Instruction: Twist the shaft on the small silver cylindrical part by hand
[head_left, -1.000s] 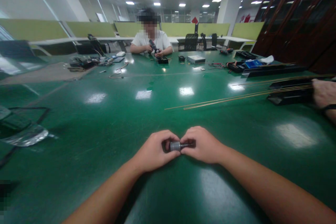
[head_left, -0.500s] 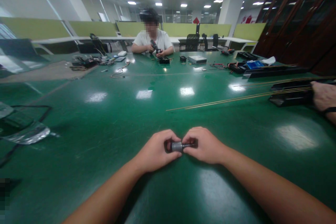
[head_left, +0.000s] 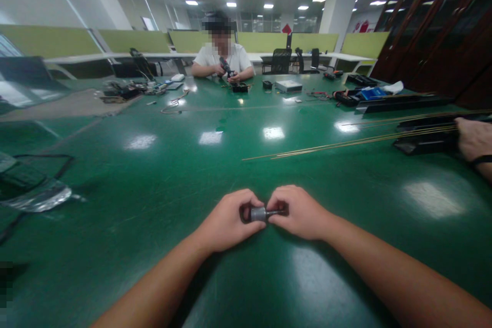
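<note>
The green bench [head_left: 184,179] spreads out in front of me much as it did a second ago. Across it, the co-worker [head_left: 238,59] stays seated in the same pose, and the thin brass-coloured rods [head_left: 326,149] reach in from the right. Nearer, the left hand [head_left: 226,220] keeps its curled grip on a grey metal cylinder [head_left: 258,214]; the right hand [head_left: 302,212] stays closed around its slim shaft [head_left: 275,212], the part lying sideways between them.

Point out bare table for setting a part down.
Free: table between left hand and clear plastic; also between right hand and near black channel. Crowded: right edge, with channels, rods and a co-worker's hand; far left, the parts pile.
</note>
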Demonstrator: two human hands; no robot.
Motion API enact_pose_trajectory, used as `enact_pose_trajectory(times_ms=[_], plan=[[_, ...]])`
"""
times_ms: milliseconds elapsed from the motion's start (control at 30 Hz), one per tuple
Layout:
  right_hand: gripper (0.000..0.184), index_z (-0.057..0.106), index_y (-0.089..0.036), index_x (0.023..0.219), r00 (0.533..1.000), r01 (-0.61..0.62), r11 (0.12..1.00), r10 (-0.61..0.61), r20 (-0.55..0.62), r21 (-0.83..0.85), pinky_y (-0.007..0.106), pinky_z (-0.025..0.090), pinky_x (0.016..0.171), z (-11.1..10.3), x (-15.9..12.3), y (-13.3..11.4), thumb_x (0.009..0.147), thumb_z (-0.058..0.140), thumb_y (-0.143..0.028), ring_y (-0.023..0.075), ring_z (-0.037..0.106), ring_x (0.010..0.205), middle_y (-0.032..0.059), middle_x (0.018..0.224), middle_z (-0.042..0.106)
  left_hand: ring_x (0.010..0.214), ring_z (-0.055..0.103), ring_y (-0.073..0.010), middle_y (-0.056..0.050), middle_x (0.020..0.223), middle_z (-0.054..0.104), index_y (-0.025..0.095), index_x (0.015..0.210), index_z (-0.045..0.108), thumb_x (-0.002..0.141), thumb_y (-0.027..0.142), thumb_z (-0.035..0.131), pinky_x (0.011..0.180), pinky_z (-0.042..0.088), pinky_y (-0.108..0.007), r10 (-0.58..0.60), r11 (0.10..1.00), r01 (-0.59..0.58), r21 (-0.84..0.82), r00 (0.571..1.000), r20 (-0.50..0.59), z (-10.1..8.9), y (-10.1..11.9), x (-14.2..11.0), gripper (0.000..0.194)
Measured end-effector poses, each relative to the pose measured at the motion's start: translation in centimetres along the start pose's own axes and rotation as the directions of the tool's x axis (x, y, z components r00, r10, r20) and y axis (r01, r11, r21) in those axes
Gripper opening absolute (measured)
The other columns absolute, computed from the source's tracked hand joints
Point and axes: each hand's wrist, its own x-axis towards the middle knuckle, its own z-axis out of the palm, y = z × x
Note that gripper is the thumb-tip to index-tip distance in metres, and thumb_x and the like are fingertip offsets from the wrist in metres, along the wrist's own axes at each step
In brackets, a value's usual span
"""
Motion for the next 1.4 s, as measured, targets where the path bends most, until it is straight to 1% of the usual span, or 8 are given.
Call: enact_pose_trajectory(times_ms=[200,700,1133,1300,1400], plan=[[0.008,0.067,-0.019,0.079,1.000,-0.013,1.000,0.013,0.014,0.005,0.027,0.039,0.071,-0.2,0.0,-0.1,0.074,0.073,-0.018,0.0140,0.058,0.071,-0.0007,0.075,0.066,0.070,0.057,-0.0147,0.000,0.079,0.060,0.017,0.086,0.063,0.072,0.021,0.072,0.064,0.041,-0.024,0.010,1.000,-0.010,-0.007,1.000,-0.004,0.0,0.0,0.0,0.017],[0.004,0.069,-0.019,0.079,0.999,-0.026,1.000,0.027,0.039,-0.009,0.026,0.040,0.068,-0.7,-0.1,-0.2,0.076,0.072,-0.020,0.0136,0.058,0.070,0.0000,0.075,0.067,0.069,0.057,-0.0153,0.000,0.079,0.060,0.017,0.088,0.063,0.073,0.023,0.073,0.063,0.041,-0.025,-0.017,1.000,0.017,0.004,1.000,-0.001,0.0,0.0,0.0,0.019],[0.007,0.069,-0.019,0.078,1.000,0.011,0.999,-0.010,0.027,-0.043,0.026,0.039,0.070,-0.7,-0.3,0.3,0.074,0.074,-0.021,0.0127,0.056,0.068,-0.0015,0.072,0.065,0.071,0.057,-0.0153,-0.001,0.081,0.060,0.016,0.088,0.063,0.074,0.022,0.073,0.064,0.042,-0.025,-0.022,1.000,0.022,0.001,1.000,0.005,0.2,-0.3,0.0,0.018],[0.006,0.069,-0.019,0.077,0.999,0.009,0.998,-0.007,0.034,-0.058,0.025,0.038,0.068,-1.0,-0.3,0.4,0.075,0.074,-0.022,0.0126,0.057,0.068,-0.0013,0.072,0.065,0.070,0.057,-0.0150,0.000,0.080,0.060,0.017,0.087,0.063,0.073,0.022,0.073,0.064,0.042,-0.025,-0.022,1.000,0.022,-0.009,1.000,0.001,0.1,-0.1,0.0,0.018],[0.006,0.071,-0.019,0.078,0.999,0.004,0.997,-0.001,0.039,-0.078,0.026,0.039,0.071,-1.3,-0.3,0.4,0.074,0.074,-0.023,0.0137,0.058,0.071,-0.0005,0.074,0.066,0.069,0.057,-0.0150,0.000,0.079,0.060,0.016,0.087,0.063,0.073,0.022,0.073,0.063,0.042,-0.025,-0.035,0.999,0.035,-0.011,0.999,0.004,0.1,-0.1,0.0,0.018]])
